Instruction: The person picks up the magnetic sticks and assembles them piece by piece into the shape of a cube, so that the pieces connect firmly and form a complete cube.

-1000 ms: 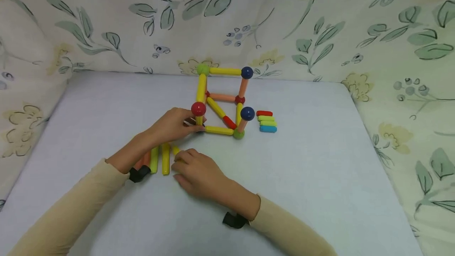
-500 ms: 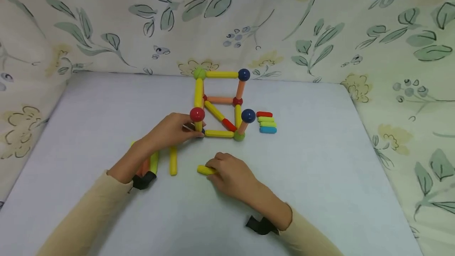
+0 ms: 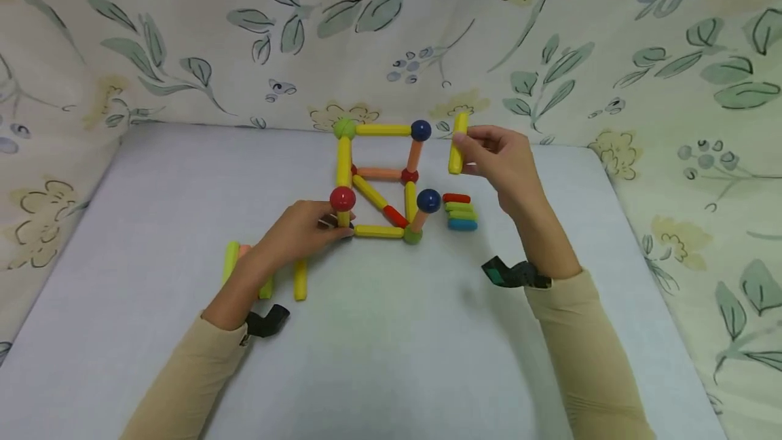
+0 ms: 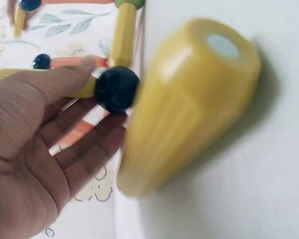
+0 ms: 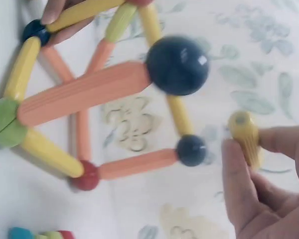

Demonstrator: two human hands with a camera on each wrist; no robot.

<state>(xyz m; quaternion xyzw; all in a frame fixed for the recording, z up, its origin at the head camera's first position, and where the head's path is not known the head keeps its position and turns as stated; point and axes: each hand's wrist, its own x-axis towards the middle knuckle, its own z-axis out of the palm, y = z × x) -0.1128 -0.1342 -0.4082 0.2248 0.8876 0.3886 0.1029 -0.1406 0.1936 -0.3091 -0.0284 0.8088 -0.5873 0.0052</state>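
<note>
A frame of yellow and orange magnetic rods joined by coloured balls stands on the white table. My left hand (image 3: 305, 229) pinches its front-left upright yellow rod, below a red ball (image 3: 343, 198) and beside a dark blue ball (image 4: 117, 89) at the base. To the right of the frame, my right hand (image 3: 504, 161) holds a loose yellow rod (image 3: 458, 144) in the air between thumb and fingers. That rod, in the right wrist view, is apart from the dark blue balls (image 5: 191, 150) of the frame.
Short red, lime and blue rods (image 3: 462, 225) lie in a row right of the frame. Under and beside my left wrist lie lime and orange rods and a yellow rod (image 3: 300, 280). Flowered cloth (image 3: 244, 39) rises behind the table.
My right hand has picked up a yellow rod from beside the left pile and carried it right and up, past the frame. The left hand keeps hold of the frame, which shifted slightly.
</note>
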